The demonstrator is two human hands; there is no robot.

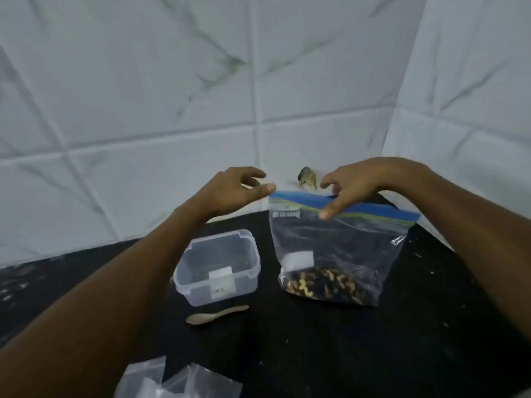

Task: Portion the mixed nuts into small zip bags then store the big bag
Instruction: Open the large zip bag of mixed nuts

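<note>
A big clear zip bag [339, 242] with a blue and green seal strip stands upright on the black counter, mixed nuts [324, 285] lying in its bottom. My right hand [353, 185] pinches the seal strip near its middle, thumb in front. My left hand [238, 188] is at the strip's left end, thumb tip touching the corner, fingers spread. Small clear zip bags [178, 380] lie at the near edge of view, partly behind my left forearm.
An empty clear plastic tub [186, 285] with a white label stands left of the big bag. A pale spoon [215, 314] lies in front of it. White marble-look tiled walls meet in a corner behind; a small dark object [307, 176] sits there.
</note>
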